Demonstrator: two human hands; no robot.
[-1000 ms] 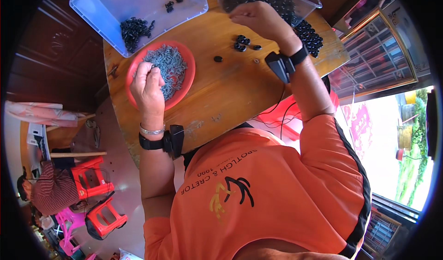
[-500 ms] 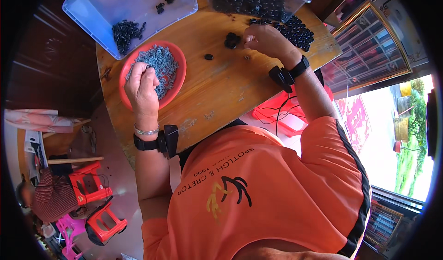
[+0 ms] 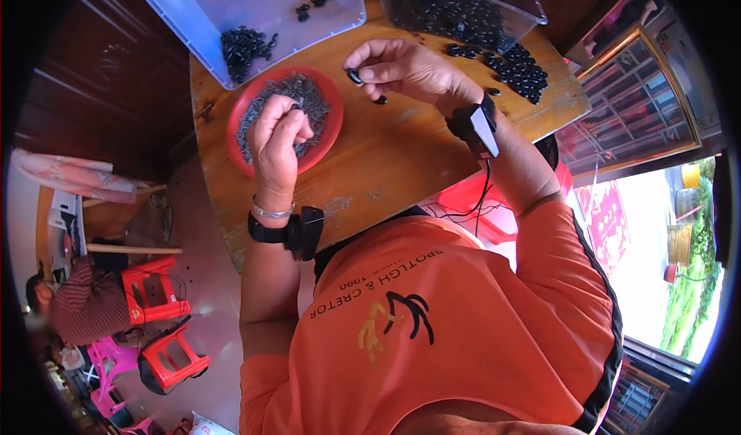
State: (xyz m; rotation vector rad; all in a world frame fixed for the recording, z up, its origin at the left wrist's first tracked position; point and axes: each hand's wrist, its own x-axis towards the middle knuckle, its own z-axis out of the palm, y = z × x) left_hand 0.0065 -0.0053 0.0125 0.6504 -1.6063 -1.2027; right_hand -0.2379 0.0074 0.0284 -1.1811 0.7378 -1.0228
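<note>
My left hand [image 3: 276, 138] is closed over the red bowl [image 3: 335, 130], a small black piece [image 3: 296, 107] just showing at its fingertips. The bowl holds many small grey screw-like pieces [image 3: 307, 91]. To the right of the bowl, above the wooden table [image 3: 386, 157], my right hand [image 3: 409, 72] pinches a glossy black oval piece [image 3: 354, 76] between thumb and fingers. Another black piece [image 3: 380, 100] lies on the table just below the right hand's fingers. The tabletop directly behind this hand is hidden.
A translucent bin [image 3: 328, 37] with small black parts [image 3: 247, 51] stands at the far left. At the far right, a clear bin [image 3: 532, 20] holds many black pieces, with a loose pile [image 3: 525, 72] beside it. Red stools [image 3: 174, 358] and a person [image 3: 89, 304] are on the left.
My right hand has moved left from beside the loose black pile toward the bowl, and a black oval piece now shows in its fingers. My left hand stays over the bowl; the whole view has shifted.
</note>
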